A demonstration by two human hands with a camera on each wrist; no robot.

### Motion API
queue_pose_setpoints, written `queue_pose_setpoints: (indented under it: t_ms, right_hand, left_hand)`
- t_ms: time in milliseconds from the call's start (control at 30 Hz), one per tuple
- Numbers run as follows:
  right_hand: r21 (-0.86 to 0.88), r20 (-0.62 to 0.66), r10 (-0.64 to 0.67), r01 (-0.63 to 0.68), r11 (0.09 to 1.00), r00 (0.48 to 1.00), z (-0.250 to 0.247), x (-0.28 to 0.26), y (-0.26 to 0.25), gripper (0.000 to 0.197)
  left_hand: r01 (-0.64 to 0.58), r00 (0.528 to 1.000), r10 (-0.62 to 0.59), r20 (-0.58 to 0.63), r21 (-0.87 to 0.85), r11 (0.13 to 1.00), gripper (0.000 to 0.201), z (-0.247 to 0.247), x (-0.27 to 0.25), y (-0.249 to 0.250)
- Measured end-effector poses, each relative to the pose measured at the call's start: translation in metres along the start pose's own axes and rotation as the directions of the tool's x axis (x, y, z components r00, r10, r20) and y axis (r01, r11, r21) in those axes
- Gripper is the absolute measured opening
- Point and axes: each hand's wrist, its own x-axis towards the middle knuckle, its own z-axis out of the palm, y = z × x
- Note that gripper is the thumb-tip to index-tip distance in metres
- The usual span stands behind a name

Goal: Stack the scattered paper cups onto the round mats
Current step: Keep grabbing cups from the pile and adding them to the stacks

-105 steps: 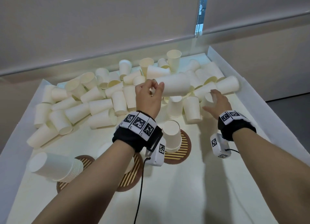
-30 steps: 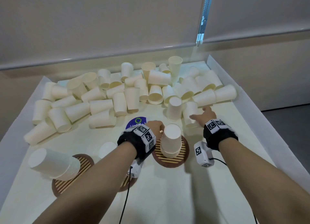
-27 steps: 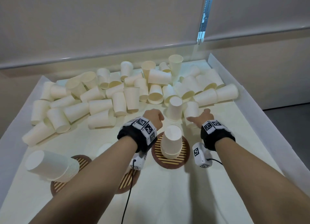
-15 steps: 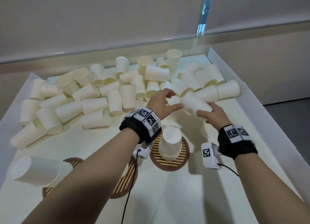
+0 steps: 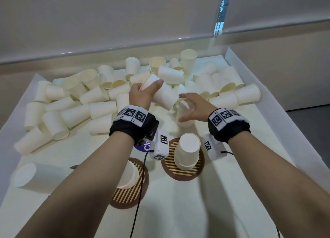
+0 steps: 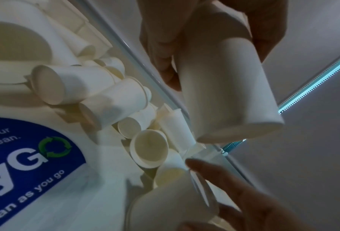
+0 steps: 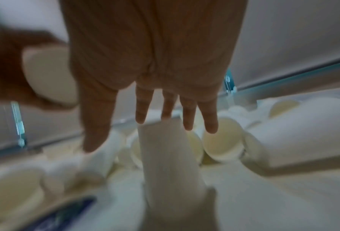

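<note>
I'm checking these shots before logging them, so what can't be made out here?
- Head view: the middle mat and its cup stack are partly hidden by the left forearm.
- Right wrist view: motion blur; whether the right hand touches the upturned cup is unclear.
- Left wrist view: the blue label is cut off by the edge.

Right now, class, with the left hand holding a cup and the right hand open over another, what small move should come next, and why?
Probably close the right hand on the upturned cup below it: its fingers are spread just over that cup, gripping nothing, while the left hand already holds a cup. The mat with a short stack sits just nearer.
</note>
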Motion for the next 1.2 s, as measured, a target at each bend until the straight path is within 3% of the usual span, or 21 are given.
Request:
queue_pose_setpoints:
  t_ms: [67, 167, 233, 300, 333, 400, 467, 500, 567, 733, 800, 867, 1000, 1067, 1200]
  right_hand:
    - [-0.091, 0.004, 0.004, -0.004, 0.996, 1.000, 0.012, 0.006, 0.007, 0.072]
    - [-0.050, -0.155, 0.037, -0.045, 0.998, 0.987, 0.018, 0.006, 0.020, 0.050]
    - [0.022, -0.250, 0.081, -0.078, 0.997, 0.965, 0.014, -0.001, 0.029, 0.042]
    - [0.242, -0.367, 0.146, -0.057, 0.969, 0.919, 0.004, -0.012, 0.034, 0.035]
    - [0.406, -0.408, 0.203, -0.022, 0.914, 0.890, -0.002, -0.020, 0.034, 0.031]
    - [0.690, -0.413, 0.284, 0.094, 0.717, 0.865, -0.013, -0.038, 0.027, 0.023]
    - [0.805, -0.411, 0.269, 0.208, 0.556, 0.871, -0.023, -0.056, 0.016, 0.019]
    - [0.810, -0.427, 0.236, 0.253, 0.530, 0.873, -0.027, -0.065, 0.008, 0.019]
    - [0.771, -0.466, 0.140, 0.324, 0.548, 0.874, -0.031, -0.081, -0.012, 0.020]
    - [0.555, -0.495, -0.116, 0.416, 0.720, 0.861, -0.019, -0.103, -0.078, 0.038]
    - [0.407, -0.472, -0.214, 0.426, 0.808, 0.855, -0.008, -0.109, -0.098, 0.047]
    - [0.267, -0.413, -0.270, 0.399, 0.877, 0.870, 0.002, -0.117, -0.117, 0.051]
    - [0.056, -0.195, -0.364, 0.381, 0.923, 0.911, 0.027, -0.126, -0.153, 0.067]
    - [0.038, -0.146, -0.360, 0.369, 0.929, 0.921, 0.045, -0.126, -0.167, 0.076]
    - [0.164, -0.184, -0.268, 0.298, 0.940, 0.946, 0.078, -0.123, -0.179, 0.074]
  left_hand:
    - [0.040, 0.999, -0.039, -0.032, 0.021, 0.999, 0.080, -0.004, 0.001, -0.003]
    - [0.100, 0.995, -0.100, 0.014, 0.000, 0.995, 0.096, -0.009, -0.001, -0.005]
    - [0.118, 0.992, -0.118, 0.044, 0.000, 0.993, 0.091, -0.012, -0.005, -0.005]
    - [0.103, 0.994, -0.103, 0.047, -0.003, 0.995, 0.076, -0.015, -0.008, -0.006]
    - [0.089, 0.995, -0.089, 0.041, -0.005, 0.996, 0.065, -0.016, -0.010, -0.005]
    - [0.074, 0.996, -0.073, 0.044, -0.031, 0.997, 0.036, -0.016, -0.017, -0.002]
    - [0.073, 0.996, -0.070, 0.047, -0.066, 0.995, 0.025, -0.015, -0.027, 0.004]
    - [0.074, 0.996, -0.070, 0.051, -0.083, 0.994, 0.025, -0.014, -0.032, 0.007]
    - [0.075, 0.994, -0.065, 0.087, -0.117, 0.990, 0.030, -0.009, -0.045, 0.013]
    - [0.157, 0.951, -0.125, 0.284, -0.093, 0.983, 0.058, -0.006, -0.082, 0.029]
    - [0.179, 0.957, -0.165, 0.237, -0.038, 0.983, 0.060, -0.021, -0.085, 0.035]
    - [0.141, 0.969, -0.170, 0.178, 0.165, 0.976, 0.053, -0.049, -0.085, 0.042]
    - [0.055, 0.993, -0.107, 0.058, 0.573, 0.818, 0.029, -0.103, -0.083, 0.041]
    - [0.019, 0.999, -0.049, 0.024, 0.692, 0.721, 0.025, -0.125, -0.083, 0.035]
    - [0.045, 0.999, -0.052, -0.016, 0.775, 0.630, 0.021, -0.155, -0.087, 0.021]
